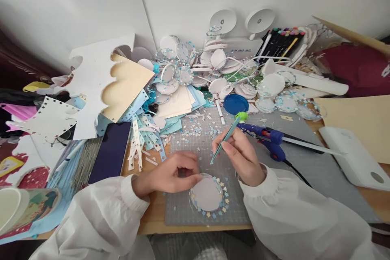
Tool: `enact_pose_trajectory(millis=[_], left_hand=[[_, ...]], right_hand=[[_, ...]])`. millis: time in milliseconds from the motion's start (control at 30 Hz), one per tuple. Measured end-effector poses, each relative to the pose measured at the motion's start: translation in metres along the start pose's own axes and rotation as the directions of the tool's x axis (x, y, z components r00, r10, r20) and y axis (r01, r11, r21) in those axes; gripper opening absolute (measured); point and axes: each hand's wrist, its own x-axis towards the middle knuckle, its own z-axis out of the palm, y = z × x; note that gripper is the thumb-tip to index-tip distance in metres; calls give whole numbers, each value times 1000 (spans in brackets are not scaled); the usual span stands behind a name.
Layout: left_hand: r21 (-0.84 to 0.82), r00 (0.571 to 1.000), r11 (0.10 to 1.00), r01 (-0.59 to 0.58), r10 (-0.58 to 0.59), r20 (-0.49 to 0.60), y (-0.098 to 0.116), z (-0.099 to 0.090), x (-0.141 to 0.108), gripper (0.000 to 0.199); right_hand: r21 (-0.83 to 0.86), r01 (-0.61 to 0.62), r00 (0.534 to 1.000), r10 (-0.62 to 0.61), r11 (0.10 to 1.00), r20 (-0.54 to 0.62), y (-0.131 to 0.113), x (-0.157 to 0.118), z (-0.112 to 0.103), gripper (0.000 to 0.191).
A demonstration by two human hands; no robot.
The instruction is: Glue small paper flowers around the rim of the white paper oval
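In my right hand [239,152], a pair of teal tweezers [224,142] is pinched between thumb and fingers. The tips point down over the cutting mat, with a tiny pale blue piece at them. My left hand [173,172] is curled, thumb and fingers closed at the upper left edge of a round white disc [207,193]. That disc lies on the grey cutting mat [240,211]. A ring of thin wire with small blue, cream and white flower cutouts [225,195] runs around its edge. Loose flower cutouts [198,130] are scattered above my hands.
A blue hot glue gun [271,140] lies at right near a white device [353,156]. Behind stand many flower-trimmed discs [185,75], a blue lid [236,105] and marker pens [278,44]. Left are a phone [109,152], punched paper strips [149,132] and a paper cup [27,207].
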Motion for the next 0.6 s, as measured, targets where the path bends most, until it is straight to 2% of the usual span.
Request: enact_pose_trajectory(millis=[67,133,400,600], left_hand=[[36,996,996,-79,78,33,-1,1,1,26],[44,993,993,-111,109,56,0,1,3,25],[-23,998,999,-23,24,55,-1,-1,2,27],[-48,999,999,-12,15,51,0,-2,2,29]], right_hand=[[32,-30,998,28,999,49,-2,-2,2,8],[41,-46,995,42,998,92,-4,-3,4,9],[5,-57,982,55,998,181,-5,-5,8,11],[-19,-42,974,45,999,221,-1,-5,10,10]])
